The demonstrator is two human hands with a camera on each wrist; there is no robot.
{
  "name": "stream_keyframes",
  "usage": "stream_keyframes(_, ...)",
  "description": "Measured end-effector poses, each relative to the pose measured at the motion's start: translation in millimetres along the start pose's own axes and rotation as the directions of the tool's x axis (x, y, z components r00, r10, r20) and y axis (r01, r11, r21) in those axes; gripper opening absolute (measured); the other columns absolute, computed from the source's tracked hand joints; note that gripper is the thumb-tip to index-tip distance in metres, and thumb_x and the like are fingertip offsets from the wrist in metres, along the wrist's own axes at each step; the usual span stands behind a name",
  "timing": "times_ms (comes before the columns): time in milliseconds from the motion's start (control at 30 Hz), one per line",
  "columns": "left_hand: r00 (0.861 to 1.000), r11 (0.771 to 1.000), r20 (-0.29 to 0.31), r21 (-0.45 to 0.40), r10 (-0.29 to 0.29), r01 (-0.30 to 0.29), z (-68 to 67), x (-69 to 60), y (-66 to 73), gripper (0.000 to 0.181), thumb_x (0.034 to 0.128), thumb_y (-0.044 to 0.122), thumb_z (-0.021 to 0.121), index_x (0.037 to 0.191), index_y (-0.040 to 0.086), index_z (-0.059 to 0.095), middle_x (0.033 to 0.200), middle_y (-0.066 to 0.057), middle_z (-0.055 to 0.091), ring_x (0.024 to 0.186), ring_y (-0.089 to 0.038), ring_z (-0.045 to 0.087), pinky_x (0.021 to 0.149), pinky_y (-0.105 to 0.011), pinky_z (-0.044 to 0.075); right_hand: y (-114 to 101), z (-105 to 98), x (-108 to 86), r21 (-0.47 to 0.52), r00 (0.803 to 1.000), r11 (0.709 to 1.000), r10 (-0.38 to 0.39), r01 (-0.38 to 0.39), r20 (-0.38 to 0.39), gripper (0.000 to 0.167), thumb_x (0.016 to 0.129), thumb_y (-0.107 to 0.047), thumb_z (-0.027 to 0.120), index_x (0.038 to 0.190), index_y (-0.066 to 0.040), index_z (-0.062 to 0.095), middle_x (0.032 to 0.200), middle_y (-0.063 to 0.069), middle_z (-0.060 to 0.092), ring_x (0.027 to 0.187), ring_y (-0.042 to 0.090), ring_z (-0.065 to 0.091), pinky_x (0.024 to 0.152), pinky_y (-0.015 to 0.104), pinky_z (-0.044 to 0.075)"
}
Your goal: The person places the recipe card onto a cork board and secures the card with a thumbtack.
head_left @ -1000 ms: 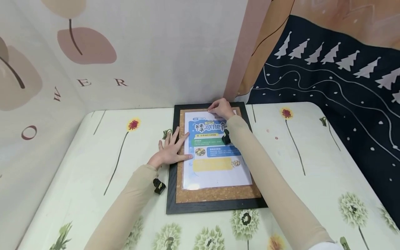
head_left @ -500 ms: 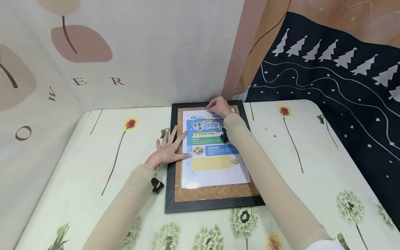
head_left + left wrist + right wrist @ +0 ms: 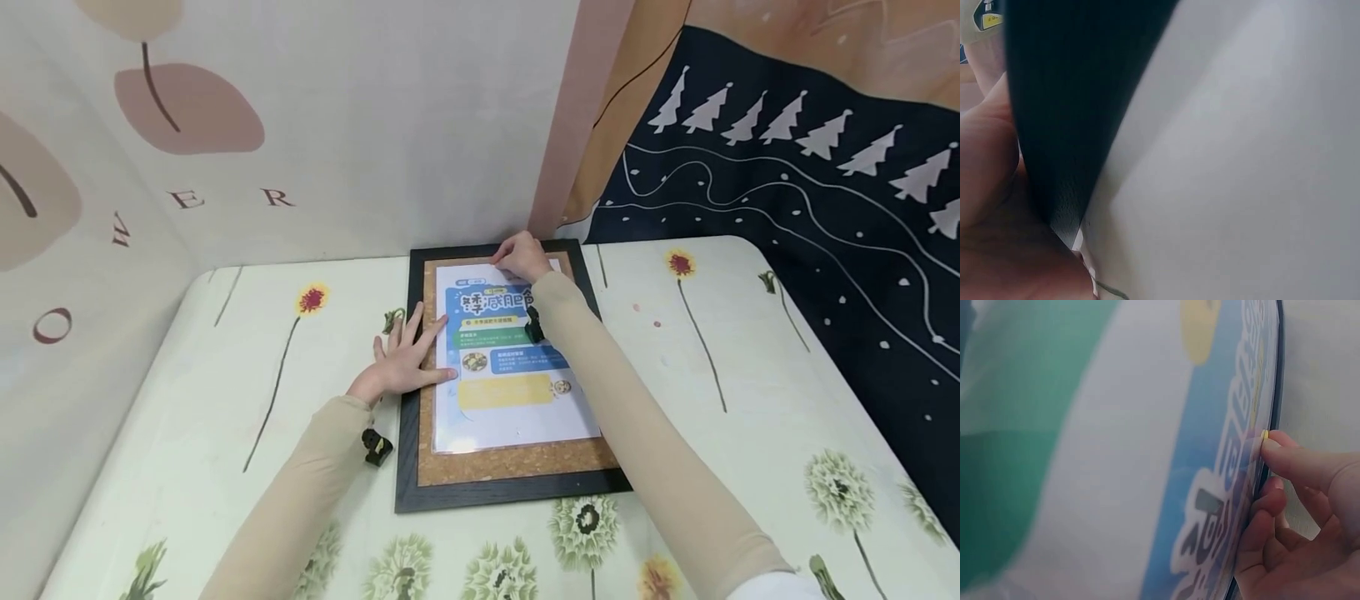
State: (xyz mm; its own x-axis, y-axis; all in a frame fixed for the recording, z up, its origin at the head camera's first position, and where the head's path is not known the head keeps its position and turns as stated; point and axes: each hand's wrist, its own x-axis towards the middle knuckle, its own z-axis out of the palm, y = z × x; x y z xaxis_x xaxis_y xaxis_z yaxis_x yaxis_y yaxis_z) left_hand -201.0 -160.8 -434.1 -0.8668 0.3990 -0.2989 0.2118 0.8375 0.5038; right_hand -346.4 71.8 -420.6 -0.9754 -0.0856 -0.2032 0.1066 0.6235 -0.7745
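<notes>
A cork board (image 3: 517,466) in a black frame lies on the table with a glossy printed poster (image 3: 517,417) on it. Spread wide, the fingers of my left hand (image 3: 403,364) rest over the board's left side, thumb and index finger reaching the poster's left edge. At the poster's top edge my right hand (image 3: 523,257) pinches a small yellow thumbtack (image 3: 1265,434) between thumb and index finger; the other fingers are curled. Its point is hidden. In the left wrist view the dark frame side (image 3: 1079,94) runs beside the left palm.
A flower-print cloth (image 3: 315,500) covers the table. A pale printed curtain (image 3: 360,150) hangs close behind the board's top edge. To the right hangs a dark cloth with white trees (image 3: 750,167).
The head view has shifted slightly, moving the whole scene a little left. Both hands keep their places on the board and poster.
</notes>
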Motion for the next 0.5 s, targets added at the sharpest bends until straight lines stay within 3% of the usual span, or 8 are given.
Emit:
stream_keyframes(300,1.0,1.0,-0.009,-0.022,0.014,-0.014,-0.1,-3.1,-0.7,0.091,0.0894,0.05,0.063,0.157,0.017,0.012,0.158,-0.016,-0.019,0.137,-0.052,-0.016,0.1,-0.072,-0.01,3.1,4.4,-5.2,0.028,0.998,0.998,-0.054,0.054,-0.014,0.01,0.091,-0.008,0.066,0.096,-0.007,0.075,0.103,0.007,0.061,0.096,0.024,0.054,0.086,0.037,0.045)
stream_keyframes(500,1.0,0.999,-0.011,-0.041,0.024,-0.025,-0.3,-1.6,-2.3,0.093,0.0881,0.054,0.063,0.157,0.017,0.012,0.158,-0.015,-0.02,0.137,-0.052,-0.017,0.1,-0.071,-0.012,10.9,1.5,-14.4,0.103,0.998,0.993,-0.055,0.058,-0.034,0.015,0.091,-0.012,0.068,0.104,-0.008,0.075,0.106,0.006,0.065,0.096,0.022,0.057,0.087,0.035,0.046)
